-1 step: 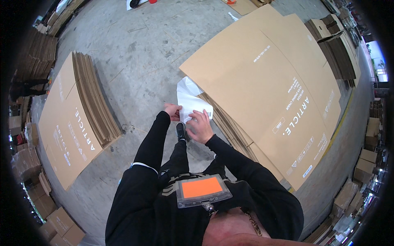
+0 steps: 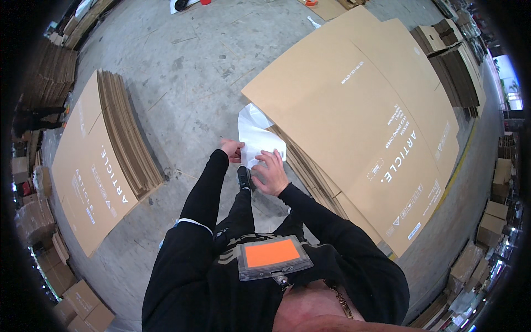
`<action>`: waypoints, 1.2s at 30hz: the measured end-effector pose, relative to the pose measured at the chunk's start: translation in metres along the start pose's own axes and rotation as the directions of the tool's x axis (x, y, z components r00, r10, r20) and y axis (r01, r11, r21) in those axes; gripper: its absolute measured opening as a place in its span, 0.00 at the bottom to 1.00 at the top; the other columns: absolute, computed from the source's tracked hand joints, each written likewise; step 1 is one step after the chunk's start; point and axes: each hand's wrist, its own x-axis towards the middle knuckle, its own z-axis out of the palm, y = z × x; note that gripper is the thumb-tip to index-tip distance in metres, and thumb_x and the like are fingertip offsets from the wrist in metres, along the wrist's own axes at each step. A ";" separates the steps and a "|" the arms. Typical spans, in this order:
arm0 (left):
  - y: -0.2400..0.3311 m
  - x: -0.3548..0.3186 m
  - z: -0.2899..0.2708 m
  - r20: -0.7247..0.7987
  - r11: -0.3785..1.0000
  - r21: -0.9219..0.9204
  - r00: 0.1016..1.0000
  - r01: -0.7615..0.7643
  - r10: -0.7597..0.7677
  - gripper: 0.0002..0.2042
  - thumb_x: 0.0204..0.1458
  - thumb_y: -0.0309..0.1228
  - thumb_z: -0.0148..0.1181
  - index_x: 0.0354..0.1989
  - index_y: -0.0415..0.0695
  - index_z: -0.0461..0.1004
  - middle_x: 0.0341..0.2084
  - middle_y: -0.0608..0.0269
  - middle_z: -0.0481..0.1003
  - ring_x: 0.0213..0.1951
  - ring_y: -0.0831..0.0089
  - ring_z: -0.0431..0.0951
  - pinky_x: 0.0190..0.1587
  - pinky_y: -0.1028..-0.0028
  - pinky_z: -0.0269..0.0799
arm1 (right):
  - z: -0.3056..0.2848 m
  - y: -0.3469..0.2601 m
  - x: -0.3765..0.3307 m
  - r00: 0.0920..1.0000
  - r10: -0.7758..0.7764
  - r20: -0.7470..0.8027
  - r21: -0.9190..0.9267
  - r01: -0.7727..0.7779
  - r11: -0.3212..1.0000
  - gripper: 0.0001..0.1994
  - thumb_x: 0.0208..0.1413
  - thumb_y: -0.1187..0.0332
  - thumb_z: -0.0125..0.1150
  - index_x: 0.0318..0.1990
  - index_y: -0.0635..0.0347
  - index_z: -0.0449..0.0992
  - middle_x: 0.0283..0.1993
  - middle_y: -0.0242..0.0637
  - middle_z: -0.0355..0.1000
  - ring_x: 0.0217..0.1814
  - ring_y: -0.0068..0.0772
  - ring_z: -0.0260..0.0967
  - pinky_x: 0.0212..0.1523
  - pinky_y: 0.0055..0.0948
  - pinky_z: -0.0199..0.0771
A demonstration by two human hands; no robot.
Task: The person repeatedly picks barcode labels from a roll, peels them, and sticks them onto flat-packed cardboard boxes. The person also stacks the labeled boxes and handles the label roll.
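My left hand (image 2: pixel 232 150) pinches the left edge of a white label sheet (image 2: pixel 255 136), thumb on top. The sheet looks glossy and creased at its far end, and a small printed patch shows near its right edge. Over its near right part lies my right hand (image 2: pixel 269 174), fingers bent and spread, their tips touching the paper. Whether those fingertips have lifted anything off it is too small to tell. Just right of the sheet is a stack of flattened brown cardboard boxes (image 2: pixel 354 110), whose top sheets sit askew over the ones beneath.
Another stack of flat cardboard (image 2: pixel 88 160) stands to my left on the concrete floor (image 2: pixel 182 72). Farther right are more bundled flat boxes (image 2: pixel 456 72) beside a yellow floor line (image 2: pixel 463 157). Assembled cartons (image 2: pixel 83 307) are at the lower left. My shoe (image 2: pixel 244 176) shows below the sheet.
The fingers of my right hand have shifted very slightly on the label sheet, and its near edge has moved a little. All else looks the same.
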 end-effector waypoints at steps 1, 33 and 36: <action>0.001 0.001 -0.001 -0.036 0.999 0.034 0.999 -0.010 0.011 0.10 0.53 0.32 0.63 0.37 0.40 0.74 0.28 0.59 0.76 0.30 0.63 0.80 0.33 0.59 0.78 | -0.005 -0.001 -0.009 0.999 -0.017 0.034 0.018 0.016 1.000 0.16 0.42 0.62 0.69 0.40 0.51 0.76 0.56 0.41 0.65 0.69 0.51 0.55 0.69 0.66 0.41; 0.000 -0.021 0.107 0.057 0.264 0.817 0.527 -0.513 0.848 0.24 0.44 0.43 0.67 0.45 0.38 0.77 0.41 0.43 0.78 0.48 0.50 0.77 0.54 0.59 0.70 | -0.108 0.008 -0.144 0.491 0.778 -0.392 0.557 -0.547 0.625 0.10 0.55 0.61 0.63 0.36 0.57 0.77 0.56 0.46 0.66 0.61 0.49 0.62 0.61 0.41 0.61; -0.016 -0.055 0.208 0.465 -0.012 0.561 0.304 -0.827 0.831 0.12 0.46 0.31 0.70 0.39 0.44 0.79 0.45 0.49 0.76 0.58 0.50 0.70 0.62 0.58 0.63 | -0.157 0.014 -0.176 0.445 0.721 -0.531 0.502 -0.520 0.691 0.10 0.55 0.60 0.62 0.36 0.57 0.77 0.55 0.47 0.66 0.60 0.49 0.62 0.60 0.41 0.62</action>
